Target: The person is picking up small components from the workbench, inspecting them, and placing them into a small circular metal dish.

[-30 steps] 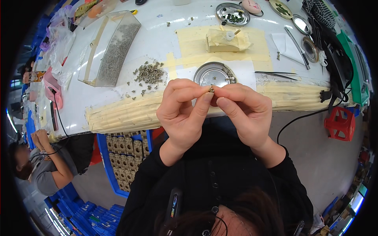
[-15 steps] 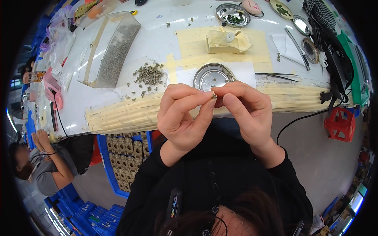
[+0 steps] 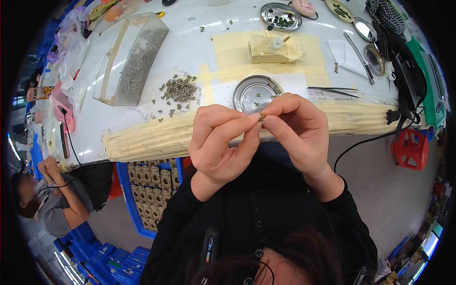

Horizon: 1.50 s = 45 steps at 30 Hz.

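Note:
Between the fingertips of my left hand (image 3: 223, 140) and my right hand (image 3: 299, 128) sits a small metal piece (image 3: 261, 118), brassy and too small to make out fully. Both hands pinch it above the table's padded front edge. Just beyond them a round steel dish (image 3: 246, 97) holds a few similar small pieces, its near side partly covered by my fingers. Left of the dish lies a loose pile of small metal pieces (image 3: 178, 89), with some scattered around it.
A clear box (image 3: 137, 61) of tiny metal pieces stands left. Behind the dish is a taped block (image 3: 268, 52) with a small cup. Black tweezers (image 3: 332, 90) lie right. A blue crate (image 3: 128, 199) of patterned parts stands below the table. Another person (image 3: 61, 204) sits far left.
My right thumb and fingers have closed in on the small metal piece, and the fingertips have dropped slightly. The things on the table stay put.

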Available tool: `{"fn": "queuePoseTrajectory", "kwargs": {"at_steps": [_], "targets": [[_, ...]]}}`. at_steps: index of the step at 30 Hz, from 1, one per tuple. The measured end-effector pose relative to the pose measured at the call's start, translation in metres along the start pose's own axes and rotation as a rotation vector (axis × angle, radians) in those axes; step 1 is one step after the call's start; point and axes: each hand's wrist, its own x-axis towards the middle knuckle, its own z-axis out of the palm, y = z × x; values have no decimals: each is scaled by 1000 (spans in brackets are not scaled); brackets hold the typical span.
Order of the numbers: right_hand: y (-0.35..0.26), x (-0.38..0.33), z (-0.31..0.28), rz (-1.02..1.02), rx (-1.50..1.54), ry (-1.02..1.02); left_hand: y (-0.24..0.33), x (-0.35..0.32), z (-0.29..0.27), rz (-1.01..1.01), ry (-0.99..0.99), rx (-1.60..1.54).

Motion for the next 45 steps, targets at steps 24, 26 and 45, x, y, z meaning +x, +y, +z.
{"fn": "queuePoseTrajectory", "kwargs": {"at_steps": [24, 26, 45], "targets": [[-11, 1, -7, 265, 159, -91, -4, 5, -10, -88, -159, -149], [-11, 2, -7, 279, 160, -105, -3, 5, -10, -103, -156, -158], [-11, 2, -6, 341, 207, -129, -4, 7, -11, -149, -165, -235]]}}
